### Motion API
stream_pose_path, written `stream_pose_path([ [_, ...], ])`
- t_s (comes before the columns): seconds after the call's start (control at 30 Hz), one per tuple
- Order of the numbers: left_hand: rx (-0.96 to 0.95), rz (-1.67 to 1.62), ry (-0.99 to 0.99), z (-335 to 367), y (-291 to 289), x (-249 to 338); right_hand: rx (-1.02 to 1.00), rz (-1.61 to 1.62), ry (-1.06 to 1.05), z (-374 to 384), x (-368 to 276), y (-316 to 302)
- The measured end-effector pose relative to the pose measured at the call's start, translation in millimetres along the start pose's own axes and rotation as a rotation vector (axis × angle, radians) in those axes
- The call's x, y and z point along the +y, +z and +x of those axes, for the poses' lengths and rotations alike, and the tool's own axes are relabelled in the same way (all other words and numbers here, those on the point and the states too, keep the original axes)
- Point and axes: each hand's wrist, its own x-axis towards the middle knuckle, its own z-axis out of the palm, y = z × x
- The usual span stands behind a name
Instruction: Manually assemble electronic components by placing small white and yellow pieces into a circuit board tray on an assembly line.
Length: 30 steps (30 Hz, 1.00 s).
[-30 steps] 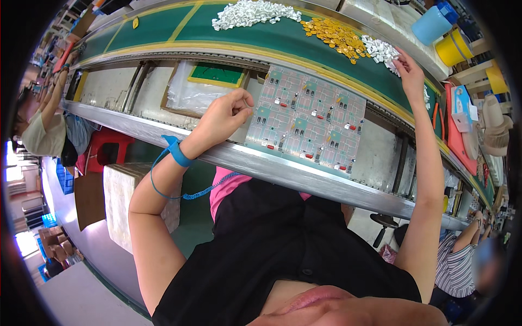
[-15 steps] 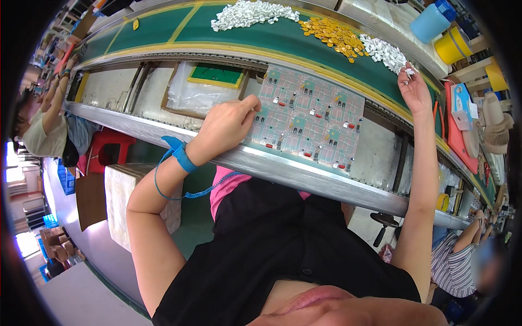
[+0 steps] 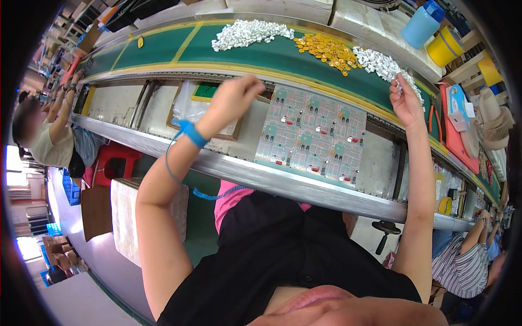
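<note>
Fine lines and tiny markings cover the circuit board (image 3: 312,136), too small for me to read from here, and whatever print the blue-and-white box (image 3: 458,106) at the right bears is likewise beyond my view. The board is the piece I watch most: it lies flat in the middle, dotted with small red, black and white components, its near edge along the metal rail (image 3: 228,169) and its far edge beside the yellow-edged green belt (image 3: 163,48). To its left I see an open strip before the carton (image 3: 232,130); to its right, a pale gap runs up to a dark crossbar (image 3: 400,165). I have the left hand (image 3: 232,103), blue strap (image 3: 191,133) at its wrist, raised over the carton side near the board's far left corner, fingers bent and bunched narrow; I cannot tell whether they pinch anything. The right hand (image 3: 408,103) is at the far right, palm turned up and fingers curled, just beside the right-hand white parts (image 3: 378,62); against that white I cannot tell what it holds. Farther left along the belt lie yellow parts (image 3: 329,52), then another white heap (image 3: 253,34), with bare green belt beyond that toward the left.
</note>
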Motion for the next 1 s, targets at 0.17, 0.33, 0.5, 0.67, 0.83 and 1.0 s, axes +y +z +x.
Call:
stream_pose_path([
  [0.17, 0.302, 0.489, -0.023, 70, -3, -43, -0.215, -0.235, 0.087, -24, 16, 11],
  [0.33, 0.325, 0.704, -0.054, 93, 6, -62, -0.162, -0.343, 0.081, -47, 26, 25],
  [0.5, 0.293, 0.687, -0.057, 98, 9, -63, -0.18, -0.341, 0.102, -53, 21, 30],
  [0.67, 0.347, 0.565, -0.013, 101, 4, -48, -0.197, -0.358, 0.058, -49, 20, 25],
  [0.83, 0.212, -0.072, -0.163, 113, 13, -24, -0.259, -0.449, 0.073, -45, 21, 25],
  [1.0, -0.139, -0.632, -0.274, 105, 38, 31, -0.309, -0.485, 0.099, -52, 25, 30],
])
